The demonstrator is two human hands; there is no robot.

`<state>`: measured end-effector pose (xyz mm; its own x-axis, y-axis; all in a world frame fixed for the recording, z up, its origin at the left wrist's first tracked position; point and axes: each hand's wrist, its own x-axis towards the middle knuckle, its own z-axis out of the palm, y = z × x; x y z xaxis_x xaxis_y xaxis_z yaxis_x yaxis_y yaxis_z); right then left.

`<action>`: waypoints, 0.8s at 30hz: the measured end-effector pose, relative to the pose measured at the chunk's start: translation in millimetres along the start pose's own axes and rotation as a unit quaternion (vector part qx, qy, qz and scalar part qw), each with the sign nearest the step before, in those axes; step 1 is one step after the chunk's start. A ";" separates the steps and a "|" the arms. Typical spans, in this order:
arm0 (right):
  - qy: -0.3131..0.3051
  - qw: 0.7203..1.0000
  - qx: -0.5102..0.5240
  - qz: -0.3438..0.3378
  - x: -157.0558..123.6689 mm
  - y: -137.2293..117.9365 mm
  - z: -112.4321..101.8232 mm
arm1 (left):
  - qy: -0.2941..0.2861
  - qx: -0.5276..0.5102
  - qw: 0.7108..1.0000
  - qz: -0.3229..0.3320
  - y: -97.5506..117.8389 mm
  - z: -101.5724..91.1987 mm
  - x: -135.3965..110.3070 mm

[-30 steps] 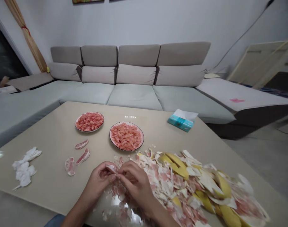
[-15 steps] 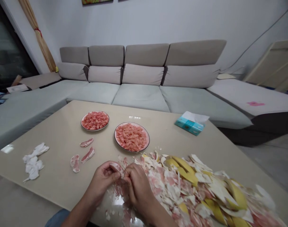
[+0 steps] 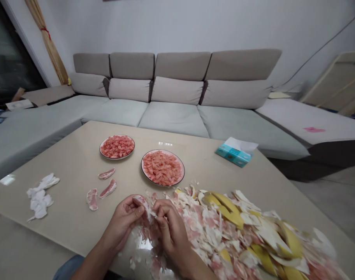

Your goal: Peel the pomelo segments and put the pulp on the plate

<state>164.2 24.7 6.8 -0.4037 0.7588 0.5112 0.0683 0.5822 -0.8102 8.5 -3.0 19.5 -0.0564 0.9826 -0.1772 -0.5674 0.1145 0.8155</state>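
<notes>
Left hand point(image 3: 125, 218): curled, pinching a citrus segment point(image 3: 140, 199)
Right hand point(image 3: 172, 226): nearly closed, pinching its white membrane point(image 3: 150, 212) (fingertips partly hidden)
Peel heap point(image 3: 224, 230): near, right side

Tabletop point(image 3: 72, 159) was noted as smooth and glossy, with light mirrored in patches. Near plate point(image 3: 182, 171) was seen to be smooth and glazed-looking at the rim. Crumpled tissue point(image 3: 40, 202) was recorded as soft, matt paper; tissue pack point(image 3: 233, 154) was wrapped in slick plastic film. Sofa point(image 3: 177, 116) was covered in matt cloth. Rind point(image 3: 237, 221) was observed to be smooth-skinned, pith point(image 3: 265, 233) dull and spongy-looking, membrane scraps point(image 3: 195, 221) thin and papery.
</notes>
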 end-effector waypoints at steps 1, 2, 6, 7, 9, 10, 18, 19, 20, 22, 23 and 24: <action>0.002 1.000 0.009 0.009 -1.6 1.4 1.0 | 0.003 0.001 1.000 0.004 0.6 0.2 -0.1; 0.002 1.000 0.019 0.017 -3.1 2.9 1.8 | 0.004 0.002 1.000 0.007 0.8 -0.1 0.0; 0.011 0.997 0.060 0.049 -7.2 9.0 1.5 | 0.030 0.004 1.000 0.007 -0.9 -7.0 2.5; 0.017 0.996 0.062 0.059 -7.0 9.7 0.1 | 0.048 -0.002 0.999 0.006 -1.2 -9.7 3.6; 0.021 0.995 0.047 0.083 -4.7 9.4 -3.9 | 0.073 -0.023 0.997 0.009 -0.7 -14.3 6.0; 0.018 0.995 0.034 0.096 -2.8 8.5 -5.9 | 0.073 -0.036 0.997 0.011 0.0 -15.7 6.8; -0.083 0.995 -0.002 0.057 6.5 3.0 -8.8 | -0.019 -0.117 0.993 -0.014 4.3 -11.4 2.1; -0.077 0.995 -0.006 0.070 6.3 3.5 -8.3 | -0.026 -0.119 0.992 -0.014 4.5 -11.2 1.5; -0.068 0.994 -0.010 0.090 6.1 3.7 -7.9 | -0.034 -0.120 0.992 -0.014 4.6 -11.1 1.1; -0.054 0.991 -0.017 0.122 6.5 3.2 -7.6 | -0.047 -0.118 0.992 -0.012 4.9 -11.0 0.8; -0.052 0.990 -0.017 0.126 7.1 2.3 -7.6 | -0.052 -0.114 0.992 -0.010 4.8 -10.9 0.6; -0.051 0.991 -0.014 0.124 8.1 1.0 -7.7 | -0.056 -0.108 0.992 -0.009 4.7 -10.6 0.4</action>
<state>168.1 33.7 12.3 -0.4609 0.8468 0.2654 0.2015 0.3911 -0.8980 -2.8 -3.6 17.5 0.0408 0.9922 -0.1178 -0.7313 0.1100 0.6731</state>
